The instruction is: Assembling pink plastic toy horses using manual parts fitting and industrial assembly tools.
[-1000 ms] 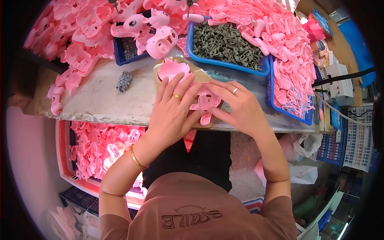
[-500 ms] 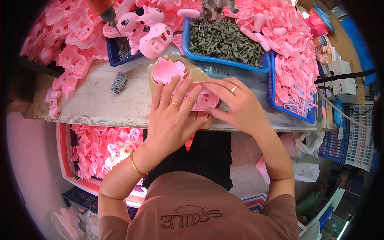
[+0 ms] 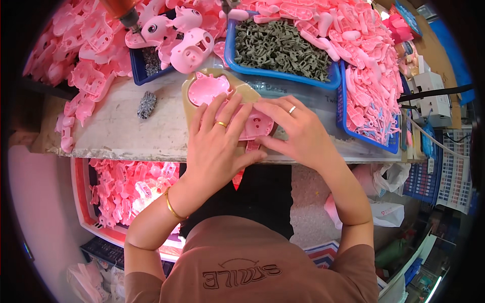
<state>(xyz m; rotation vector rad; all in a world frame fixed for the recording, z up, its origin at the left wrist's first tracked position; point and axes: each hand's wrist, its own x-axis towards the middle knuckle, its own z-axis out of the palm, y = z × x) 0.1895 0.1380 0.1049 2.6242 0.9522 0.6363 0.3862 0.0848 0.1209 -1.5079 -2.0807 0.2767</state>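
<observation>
A tan shaped fixture (image 3: 189, 106) lies on the bench in front of me. In its left recess rests a pink rounded shell (image 3: 208, 90), hollow side up. A second, longer pink shell (image 3: 257, 123) with small holes sits in the right part of the fixture, partly hidden under my hands. My left hand (image 3: 214, 136) lies across it with fingers spread, fingertips near the boundary between the two shells. My right hand (image 3: 298, 131) grips the right end of the longer shell, thumb at the near edge and fingers at the far edge.
A blue bin (image 3: 283, 78) of dark green parts stands behind the fixture. To its right is a blue basket (image 3: 346, 116) of pink pieces. A silver tinsel bundle (image 3: 147, 105), pink toy heads (image 3: 192, 50) and a hanging orange screwdriver (image 3: 129, 17) are left. Below sits a filled crate (image 3: 83, 202).
The whole view has shifted slightly. My left fingers have drawn back a little from the rounded shell, so more of it shows. My right hand keeps its place at the longer shell's end.
</observation>
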